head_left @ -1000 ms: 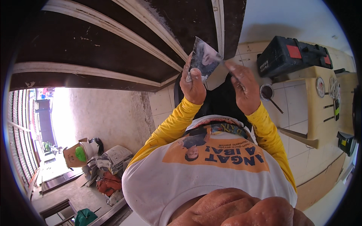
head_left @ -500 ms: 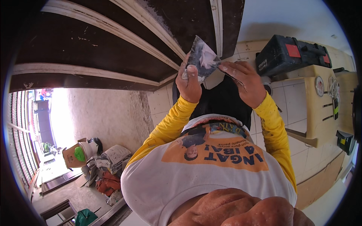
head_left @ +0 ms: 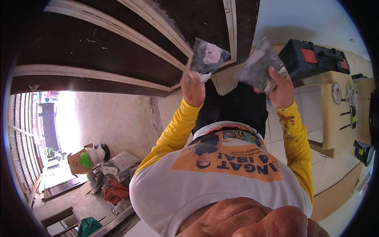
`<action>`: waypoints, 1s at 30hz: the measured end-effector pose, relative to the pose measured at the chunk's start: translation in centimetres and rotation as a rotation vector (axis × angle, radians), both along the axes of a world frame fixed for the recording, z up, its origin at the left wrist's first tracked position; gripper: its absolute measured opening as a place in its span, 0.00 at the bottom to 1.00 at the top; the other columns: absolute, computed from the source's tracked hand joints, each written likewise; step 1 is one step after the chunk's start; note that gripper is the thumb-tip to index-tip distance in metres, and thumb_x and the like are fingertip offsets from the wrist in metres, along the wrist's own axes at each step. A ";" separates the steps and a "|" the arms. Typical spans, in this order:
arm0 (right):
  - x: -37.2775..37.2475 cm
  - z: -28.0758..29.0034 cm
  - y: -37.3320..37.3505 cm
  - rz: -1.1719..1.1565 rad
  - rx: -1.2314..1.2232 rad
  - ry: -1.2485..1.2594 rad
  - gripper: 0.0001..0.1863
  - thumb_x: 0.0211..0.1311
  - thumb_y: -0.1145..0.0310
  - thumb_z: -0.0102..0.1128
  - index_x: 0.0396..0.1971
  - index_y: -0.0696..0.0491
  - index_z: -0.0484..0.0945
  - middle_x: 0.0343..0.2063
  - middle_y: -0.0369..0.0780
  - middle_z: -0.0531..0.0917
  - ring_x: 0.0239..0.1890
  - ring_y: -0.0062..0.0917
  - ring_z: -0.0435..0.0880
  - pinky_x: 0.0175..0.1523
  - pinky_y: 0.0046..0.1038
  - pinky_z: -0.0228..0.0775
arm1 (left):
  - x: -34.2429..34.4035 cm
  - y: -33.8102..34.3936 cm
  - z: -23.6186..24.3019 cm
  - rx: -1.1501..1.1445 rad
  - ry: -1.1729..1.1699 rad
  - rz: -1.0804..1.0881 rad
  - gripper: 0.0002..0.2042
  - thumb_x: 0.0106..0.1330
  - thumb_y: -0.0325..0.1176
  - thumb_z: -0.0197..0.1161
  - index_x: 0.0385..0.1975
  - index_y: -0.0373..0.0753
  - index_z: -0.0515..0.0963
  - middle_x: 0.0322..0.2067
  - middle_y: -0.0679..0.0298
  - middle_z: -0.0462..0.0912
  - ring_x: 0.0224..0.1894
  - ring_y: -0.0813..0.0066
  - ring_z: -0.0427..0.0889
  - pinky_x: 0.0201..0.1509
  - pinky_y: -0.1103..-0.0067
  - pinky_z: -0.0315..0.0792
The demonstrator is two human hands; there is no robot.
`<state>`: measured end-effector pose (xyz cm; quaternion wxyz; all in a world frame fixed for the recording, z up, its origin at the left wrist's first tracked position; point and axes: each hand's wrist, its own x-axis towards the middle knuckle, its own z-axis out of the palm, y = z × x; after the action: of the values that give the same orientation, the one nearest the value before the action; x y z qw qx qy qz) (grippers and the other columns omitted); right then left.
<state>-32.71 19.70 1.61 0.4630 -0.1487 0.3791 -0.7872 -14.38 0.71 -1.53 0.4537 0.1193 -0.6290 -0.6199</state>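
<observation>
My left hand (head_left: 192, 87) grips a flat metal putty scraper (head_left: 201, 65) with a lump of pale pinkish paste (head_left: 211, 53) on its blade. A little to the right, my right hand (head_left: 280, 89) is closed round a second broad scraper (head_left: 254, 65), its blade smeared and its lower end caked with whitish material. The two blades are apart. Both scrapers are in front of a dark brown panelled door (head_left: 98, 39) with whitish strips along its mouldings.
At right are a black toolbox (head_left: 294, 57) and a beige plastic piece of furniture (head_left: 331, 118) bearing a round disc and cord. Lower left are a cardboard box (head_left: 77, 162), heaped sacks (head_left: 118, 166) and a green bag (head_left: 87, 227), beside a bright opening with slats.
The right hand has drawn away rightward from the left scraper, lifting a second blade that was largely hidden before. The left hand has shifted slightly left, still holding its scraper.
</observation>
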 end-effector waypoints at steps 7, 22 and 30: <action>3.6 -2.3 -1.5 0.389 -0.235 -0.779 0.16 0.68 0.69 0.48 0.50 0.63 0.71 0.42 0.46 0.82 0.38 0.35 0.86 0.28 0.29 0.85 | -1.6 0.6 0.1 -0.746 0.039 -0.120 0.21 0.66 0.38 0.58 0.59 0.46 0.70 0.58 0.49 0.73 0.63 0.51 0.70 0.71 0.51 0.45; 1.9 2.8 1.1 0.130 -0.045 1.249 0.30 0.57 0.80 0.55 0.60 0.42 0.70 0.62 0.46 0.67 0.64 0.43 0.66 0.69 0.44 0.55 | 0.3 3.1 -0.7 0.710 -0.049 -0.500 0.21 0.72 0.42 0.48 0.56 0.32 0.69 0.52 0.56 0.77 0.55 0.61 0.76 0.64 0.66 0.66; -1.6 -6.7 1.2 -0.075 0.285 1.690 0.27 0.58 0.80 0.53 0.57 0.41 0.74 0.58 0.44 0.71 0.59 0.36 0.71 0.62 0.31 0.65 | 1.0 1.5 2.0 0.993 0.233 -0.544 0.18 0.72 0.45 0.49 0.53 0.40 0.73 0.52 0.62 0.78 0.52 0.68 0.78 0.57 0.69 0.72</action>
<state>-34.31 20.85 -5.06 0.0129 -0.6131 0.6970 -0.3717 -13.35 2.21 0.48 0.2338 0.0827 -0.2166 -0.9442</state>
